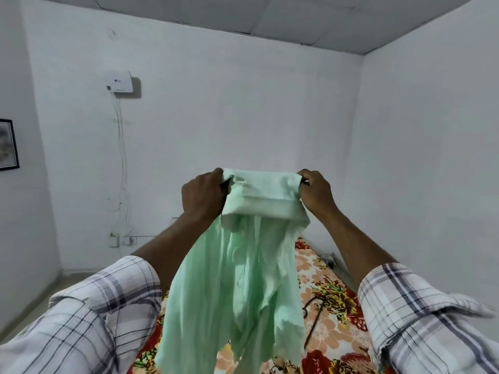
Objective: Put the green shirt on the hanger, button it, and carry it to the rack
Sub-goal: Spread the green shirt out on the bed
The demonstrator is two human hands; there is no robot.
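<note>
I hold the green shirt [237,265] up in front of me, collar end uppermost. My left hand [204,193] grips one end of the folded collar band and my right hand [316,191] grips the other, with the band stretched between them. The shirt body hangs loose and creased above the floral bedcover [324,279]. A dark hanger [310,310] lies on that cover, partly hidden by the shirt

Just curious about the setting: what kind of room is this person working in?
Most likely a home bedroom: a bed with a flowered sheet lies below the green shirt, a framed picture hangs on the left wall, and a white box with wires sits on the far wall.
</note>
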